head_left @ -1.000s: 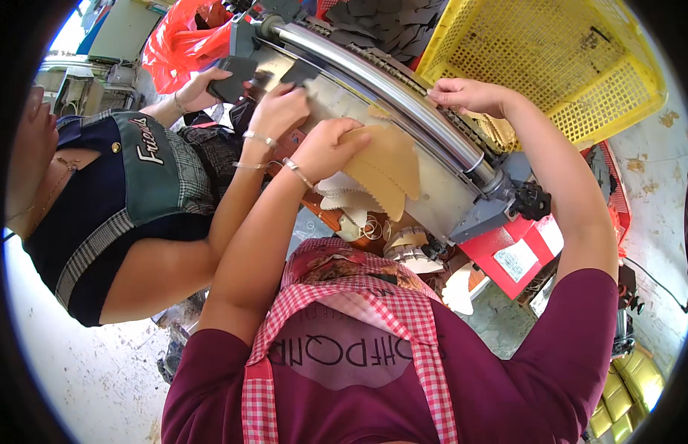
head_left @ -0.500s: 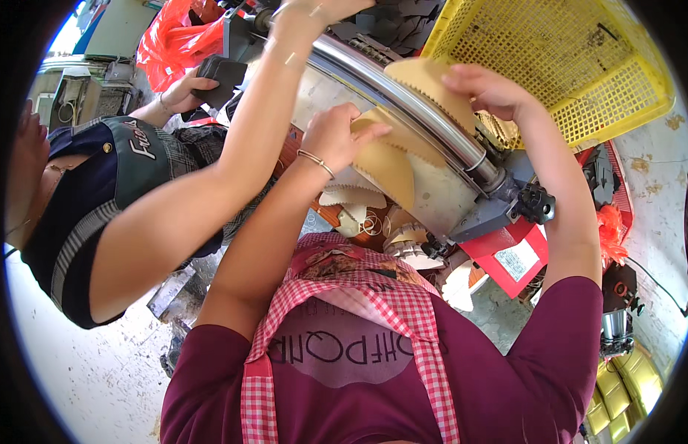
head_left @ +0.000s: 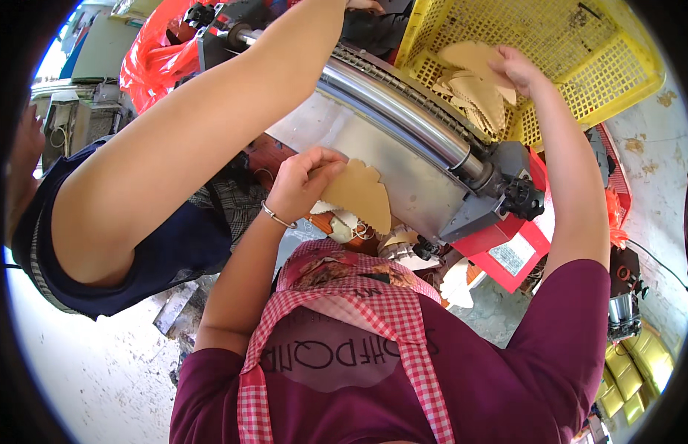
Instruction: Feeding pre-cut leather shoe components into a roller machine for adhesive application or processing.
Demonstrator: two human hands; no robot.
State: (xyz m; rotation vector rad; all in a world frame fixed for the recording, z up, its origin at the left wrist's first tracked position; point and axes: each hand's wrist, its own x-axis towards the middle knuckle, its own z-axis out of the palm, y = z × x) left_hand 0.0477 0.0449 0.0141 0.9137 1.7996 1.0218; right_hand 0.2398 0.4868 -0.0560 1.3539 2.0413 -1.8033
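My left hand (head_left: 308,179) is closed, thumb against fingers, on a tan scalloped piece (head_left: 362,198) of thin sheet, at the near edge of a metal feed plate (head_left: 422,189). Across the steel roller (head_left: 403,111), my right hand (head_left: 518,70) pinches the edge of another tan scalloped piece (head_left: 468,58). That piece is over the near side of a yellow plastic basket (head_left: 603,100). Right under it lies a pile of similar tan pieces (head_left: 481,103), overlapping one another. Whether the held piece touches the pile, I cannot tell.
A co-worker's bare arm (head_left: 211,140) reaches across the machine's left part. A black knob (head_left: 523,196) sticks out at the roller's right end, above a red panel (head_left: 499,255). A red plastic bag (head_left: 155,70) hangs at the far left.
My right hand has carried its tan piece away from the roller to the basket. My left hand has drawn its piece back toward me, off the plate's middle. The co-worker's arm reaches further across.
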